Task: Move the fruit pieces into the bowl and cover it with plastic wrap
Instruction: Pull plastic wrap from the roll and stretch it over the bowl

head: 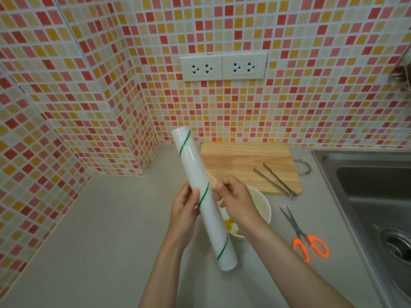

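Observation:
A long white roll of plastic wrap (195,174) with green spiral stripes is held up over the counter, tilted from far left to near right. My left hand (183,210) grips the roll around its middle. My right hand (235,201) pinches the loose clear film edge beside the roll. Beneath them stands a white bowl (263,203), partly hidden by my right hand and the roll. Yellow fruit pieces (231,225) show inside the bowl.
A wooden cutting board (242,161) lies behind the bowl, with metal tongs (275,181) on its right part. Orange-handled scissors (304,236) lie on the grey counter to the right. A steel sink (373,196) fills the right edge. Tiled walls rise behind and at left.

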A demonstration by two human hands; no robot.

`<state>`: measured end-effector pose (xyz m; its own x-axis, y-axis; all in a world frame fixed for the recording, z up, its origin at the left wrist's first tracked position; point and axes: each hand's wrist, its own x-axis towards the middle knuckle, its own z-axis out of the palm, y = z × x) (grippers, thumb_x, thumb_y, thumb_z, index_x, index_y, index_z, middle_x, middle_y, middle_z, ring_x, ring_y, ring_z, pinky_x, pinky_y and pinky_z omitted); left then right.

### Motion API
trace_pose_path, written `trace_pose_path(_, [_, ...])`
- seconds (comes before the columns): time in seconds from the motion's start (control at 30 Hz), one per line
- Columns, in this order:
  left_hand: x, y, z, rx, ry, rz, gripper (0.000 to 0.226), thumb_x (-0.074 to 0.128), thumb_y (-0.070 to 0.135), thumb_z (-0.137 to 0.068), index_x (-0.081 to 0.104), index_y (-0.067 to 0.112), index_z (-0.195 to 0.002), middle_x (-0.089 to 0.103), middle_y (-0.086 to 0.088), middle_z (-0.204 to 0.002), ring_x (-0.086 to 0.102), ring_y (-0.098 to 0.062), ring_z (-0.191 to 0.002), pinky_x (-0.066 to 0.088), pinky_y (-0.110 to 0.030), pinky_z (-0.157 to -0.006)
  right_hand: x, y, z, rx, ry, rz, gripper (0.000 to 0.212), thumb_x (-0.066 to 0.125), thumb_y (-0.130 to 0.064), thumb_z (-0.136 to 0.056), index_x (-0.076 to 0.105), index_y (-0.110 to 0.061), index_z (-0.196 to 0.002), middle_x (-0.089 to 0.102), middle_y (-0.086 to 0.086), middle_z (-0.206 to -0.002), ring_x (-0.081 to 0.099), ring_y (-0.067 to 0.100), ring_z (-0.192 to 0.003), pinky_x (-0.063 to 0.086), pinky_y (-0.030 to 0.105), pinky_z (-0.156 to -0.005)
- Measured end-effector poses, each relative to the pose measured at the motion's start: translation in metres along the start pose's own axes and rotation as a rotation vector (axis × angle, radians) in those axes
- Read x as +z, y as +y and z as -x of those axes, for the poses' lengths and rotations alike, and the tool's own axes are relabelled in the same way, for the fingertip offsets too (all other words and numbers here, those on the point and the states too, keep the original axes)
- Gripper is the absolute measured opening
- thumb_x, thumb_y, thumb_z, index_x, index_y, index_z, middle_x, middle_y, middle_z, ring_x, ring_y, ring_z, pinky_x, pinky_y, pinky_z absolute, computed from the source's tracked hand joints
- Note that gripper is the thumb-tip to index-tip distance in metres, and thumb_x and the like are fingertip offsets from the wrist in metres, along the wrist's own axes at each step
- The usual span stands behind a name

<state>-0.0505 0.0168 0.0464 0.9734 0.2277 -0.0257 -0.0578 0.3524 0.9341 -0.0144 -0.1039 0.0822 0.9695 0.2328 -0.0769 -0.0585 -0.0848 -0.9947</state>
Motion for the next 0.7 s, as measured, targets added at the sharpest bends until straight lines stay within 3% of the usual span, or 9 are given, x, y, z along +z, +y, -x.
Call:
trace_pose_path(0.13, [0.002, 0.005, -0.003, -0.048, 0.006, 0.048, 0.045, 0.054, 0.029, -0.083, 0.057, 0.005, -0.12, 0.064, -0.017, -0.107, 0.059, -0.029, -0.098, 0.05, -0.041, -0.088, -0.003, -0.009, 0.003, 0.126, -0.087, -0.325, 0.019, 0.046, -0.006, -0.092, 0.05, -0.011, -0.075, 0.054, 0.005, -0.059, 0.049, 0.013, -0.046, 0.044, 0.024, -0.048])
trace_pose_path(0.27, [0.006, 0.007, -0.001, -0.061, -0.083, 0.067, 0.041, 0.052, 0.026, -0.089, 0.054, 0.004, -0.124, 0.062, -0.017, -0.093, 0.059, -0.027, -0.088, 0.05, -0.039, -0.085, -0.009, -0.019, -0.004, 0.155, -0.104, -0.313, 0.021, 0.057, -0.03, -0.089, 0.057, -0.01, -0.082, 0.051, 0.001, -0.044, 0.047, 0.017, -0.038, 0.042, 0.025, -0.044])
trace_pose_path(0.37, [0.009, 0.008, 0.002, -0.069, -0.12, 0.078, 0.045, 0.053, 0.027, -0.09, 0.051, 0.004, -0.128, 0.061, -0.017, -0.09, 0.06, -0.024, -0.081, 0.052, -0.036, -0.076, -0.009, -0.021, -0.009, 0.118, -0.078, -0.301, 0.022, 0.06, -0.026, -0.087, 0.06, -0.004, -0.083, 0.048, 0.002, -0.037, 0.043, 0.016, -0.033, 0.04, 0.026, -0.042])
trace_pose_path(0.53, [0.003, 0.01, 0.004, -0.129, -0.108, 0.161, 0.037, 0.056, 0.03, -0.083, 0.063, 0.013, -0.116, 0.07, -0.009, -0.091, 0.065, -0.018, -0.073, 0.057, -0.034, -0.063, -0.009, -0.02, -0.014, 0.101, -0.076, -0.231, 0.012, 0.06, -0.019, -0.087, 0.06, -0.011, -0.078, 0.055, -0.001, -0.059, 0.047, 0.009, -0.049, 0.035, 0.021, -0.049])
trace_pose_path(0.7, [-0.003, 0.009, 0.011, -0.191, -0.136, 0.313, 0.034, 0.05, 0.032, -0.084, 0.071, 0.01, -0.1, 0.068, -0.013, -0.083, 0.066, -0.02, -0.07, 0.055, -0.034, -0.058, -0.013, -0.034, -0.026, 0.173, -0.07, -0.312, 0.022, 0.057, -0.028, -0.088, 0.064, -0.01, -0.098, 0.063, 0.004, -0.081, 0.054, 0.015, -0.06, 0.038, 0.024, -0.053])
